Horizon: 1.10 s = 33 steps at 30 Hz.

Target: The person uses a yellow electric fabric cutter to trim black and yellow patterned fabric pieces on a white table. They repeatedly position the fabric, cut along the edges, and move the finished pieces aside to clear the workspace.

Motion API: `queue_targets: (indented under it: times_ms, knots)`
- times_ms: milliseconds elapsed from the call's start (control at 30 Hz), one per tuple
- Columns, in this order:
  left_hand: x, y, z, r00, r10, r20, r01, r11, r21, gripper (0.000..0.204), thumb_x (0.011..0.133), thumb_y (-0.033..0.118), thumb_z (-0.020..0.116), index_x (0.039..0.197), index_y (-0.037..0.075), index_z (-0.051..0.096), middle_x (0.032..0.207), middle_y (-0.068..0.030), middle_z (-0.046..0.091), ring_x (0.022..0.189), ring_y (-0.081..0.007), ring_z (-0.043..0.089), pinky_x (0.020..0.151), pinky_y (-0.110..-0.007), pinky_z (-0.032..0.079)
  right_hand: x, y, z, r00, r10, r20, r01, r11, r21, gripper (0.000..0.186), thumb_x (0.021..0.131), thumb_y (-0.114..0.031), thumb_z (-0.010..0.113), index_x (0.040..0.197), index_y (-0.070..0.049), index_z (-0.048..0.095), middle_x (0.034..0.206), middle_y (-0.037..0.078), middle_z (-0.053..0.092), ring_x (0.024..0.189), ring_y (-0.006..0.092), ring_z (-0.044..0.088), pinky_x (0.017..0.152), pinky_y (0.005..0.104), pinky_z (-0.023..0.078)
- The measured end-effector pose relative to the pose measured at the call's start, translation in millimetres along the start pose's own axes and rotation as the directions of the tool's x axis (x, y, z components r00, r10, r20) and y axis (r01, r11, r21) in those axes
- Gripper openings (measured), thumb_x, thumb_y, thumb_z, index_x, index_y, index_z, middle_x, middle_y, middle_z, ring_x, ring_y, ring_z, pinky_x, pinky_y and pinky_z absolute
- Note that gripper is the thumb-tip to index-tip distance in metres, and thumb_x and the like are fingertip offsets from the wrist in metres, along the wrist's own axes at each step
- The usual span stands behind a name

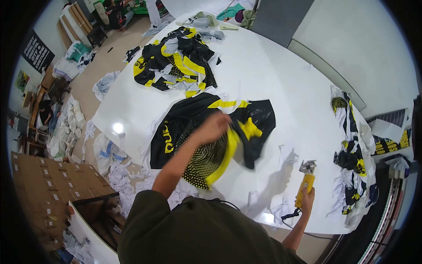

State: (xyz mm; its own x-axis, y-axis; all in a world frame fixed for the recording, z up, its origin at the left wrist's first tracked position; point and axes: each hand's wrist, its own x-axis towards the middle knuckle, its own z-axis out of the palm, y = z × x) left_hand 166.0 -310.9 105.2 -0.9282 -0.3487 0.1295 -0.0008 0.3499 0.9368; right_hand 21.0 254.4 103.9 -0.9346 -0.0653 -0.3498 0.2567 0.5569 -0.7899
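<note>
My left hand [214,126] is closed on a black and yellow printed fabric piece [200,160]. Its dotted, yellow-edged part hangs from the fingers over the table's near side, smeared by motion. Under and around it more black fabric [263,112] with yellow patches lies spread on the white table [281,83]. At the lower right, my right hand [306,200] grips a yellow handheld electric fabric cutter [305,187] by its body. The cutter's metal head [307,166] points away from me, apart from the fabric, and a dark cord trails from its lower end.
A heap of black and yellow cut fabric [176,61] lies farther back on the table. Scraps [351,154] line the right edge. White offcuts [123,185] cover the floor at left, beside stacked cardboard boxes [52,189]. Other people [116,15] sit in the background.
</note>
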Motion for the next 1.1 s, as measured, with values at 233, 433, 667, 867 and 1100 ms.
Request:
queue_targets:
  times_ms: [233,433,667,867,1100]
  knots:
    - [73,39,-271,0.489,0.132,-0.863,-0.169,0.984,0.054,0.035,0.096,0.007,0.063,0.130,0.001,0.062,0.131,-0.0170,0.065,0.118,-0.0317,0.063,0.103,-0.041,0.049,-73,26,-12,0.970,0.122,-0.211,-0.070,0.968,0.241,0.038,0.101,-0.032,0.060,0.121,-0.002,0.048,0.089,0.012,0.060,0.061,0.0238,0.067,0.046,0.0355,0.056]
    - [14,-85,-279,0.571,0.023,-0.821,0.174,0.974,0.148,0.051,0.099,0.021,0.068,0.142,-0.003,0.054,0.137,-0.0211,0.062,0.125,-0.0353,0.060,0.103,-0.045,0.049,-94,39,15,0.970,0.121,-0.211,-0.062,0.962,0.268,0.039,0.100,-0.035,0.062,0.120,-0.003,0.049,0.088,0.011,0.060,0.062,0.0239,0.068,0.047,0.0363,0.056]
    - [-92,-143,-44,0.660,-0.268,-0.702,0.727,0.466,0.505,0.076,0.093,0.046,0.065,0.151,0.003,0.045,0.161,-0.0287,0.030,0.148,-0.0496,0.027,0.113,-0.074,0.023,-118,35,41,0.977,0.148,-0.156,-0.092,0.943,0.319,0.034,0.101,-0.028,0.061,0.119,-0.002,0.048,0.090,0.012,0.059,0.063,0.0216,0.066,0.051,0.0350,0.056]
    - [-90,-66,120,0.951,-0.279,-0.131,0.272,0.564,0.780,0.108,0.083,0.068,0.068,0.163,0.006,0.030,0.169,-0.0295,0.015,0.158,-0.0479,0.006,0.118,-0.077,0.007,-141,33,32,0.974,0.156,-0.164,-0.091,0.932,0.350,0.039,0.100,-0.034,0.064,0.121,-0.004,0.050,0.089,0.010,0.061,0.063,0.0223,0.067,0.052,0.0353,0.057]
    - [-29,-18,260,0.609,0.060,0.791,-0.578,0.717,0.390,0.077,0.095,0.057,0.061,0.156,0.013,0.044,0.164,-0.0195,0.034,0.153,-0.0420,0.029,0.118,-0.064,0.028,-143,44,-9,0.940,0.236,-0.245,-0.138,0.924,0.358,0.038,0.099,-0.028,0.065,0.123,-0.001,0.053,0.091,0.011,0.062,0.066,0.0210,0.068,0.056,0.0341,0.056]
